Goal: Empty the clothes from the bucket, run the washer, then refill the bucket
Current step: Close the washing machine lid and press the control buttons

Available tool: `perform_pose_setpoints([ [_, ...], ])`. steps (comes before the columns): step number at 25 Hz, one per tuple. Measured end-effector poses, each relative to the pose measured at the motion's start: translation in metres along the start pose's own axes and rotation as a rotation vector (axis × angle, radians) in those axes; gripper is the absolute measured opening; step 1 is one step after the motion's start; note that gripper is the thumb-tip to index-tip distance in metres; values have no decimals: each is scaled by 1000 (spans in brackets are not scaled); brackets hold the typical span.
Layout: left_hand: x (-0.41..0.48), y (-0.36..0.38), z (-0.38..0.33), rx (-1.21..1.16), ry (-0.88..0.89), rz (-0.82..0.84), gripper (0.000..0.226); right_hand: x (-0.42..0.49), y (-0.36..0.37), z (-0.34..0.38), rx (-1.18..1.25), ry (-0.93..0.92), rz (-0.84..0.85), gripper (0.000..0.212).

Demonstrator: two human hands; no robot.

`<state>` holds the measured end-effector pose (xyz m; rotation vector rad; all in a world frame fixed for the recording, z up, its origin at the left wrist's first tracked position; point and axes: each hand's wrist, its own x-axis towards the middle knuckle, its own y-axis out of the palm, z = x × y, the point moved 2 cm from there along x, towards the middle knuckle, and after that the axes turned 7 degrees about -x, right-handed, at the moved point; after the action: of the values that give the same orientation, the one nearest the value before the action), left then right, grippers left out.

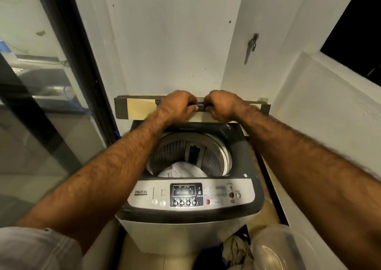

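A top-loading washer (185,226) stands against the white wall with its lid (140,108) raised upright. My left hand (177,106) and my right hand (222,106) both grip the lid's top edge, side by side. The steel drum (175,152) is exposed, with a white cloth (181,171) lying at its bottom. The control panel (185,195) with display and buttons faces me. On the floor at lower right lies a pile of clothes (233,251) beside a clear plastic bucket (274,247).
A glass door with a dark frame (68,63) runs along the left. A white wall and ledge (329,125) close in on the right under a dark window (354,26). A metal latch (251,44) hangs on the wall.
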<state>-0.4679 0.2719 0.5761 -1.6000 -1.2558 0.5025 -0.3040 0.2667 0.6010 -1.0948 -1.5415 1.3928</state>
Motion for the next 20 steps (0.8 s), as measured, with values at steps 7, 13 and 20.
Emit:
perform_pose_setpoints([
  [7, -63, 60, 6, -212, -150, 320, 12, -46, 69, 20, 72, -140, 298, 19],
  [13, -79, 93, 16, -213, -202, 338, 13, -48, 113, 24, 172, -60, 330, 14],
  [20, -81, 132, 41, -297, -271, 437, 18, -48, 151, 27, 205, -43, 361, 9],
])
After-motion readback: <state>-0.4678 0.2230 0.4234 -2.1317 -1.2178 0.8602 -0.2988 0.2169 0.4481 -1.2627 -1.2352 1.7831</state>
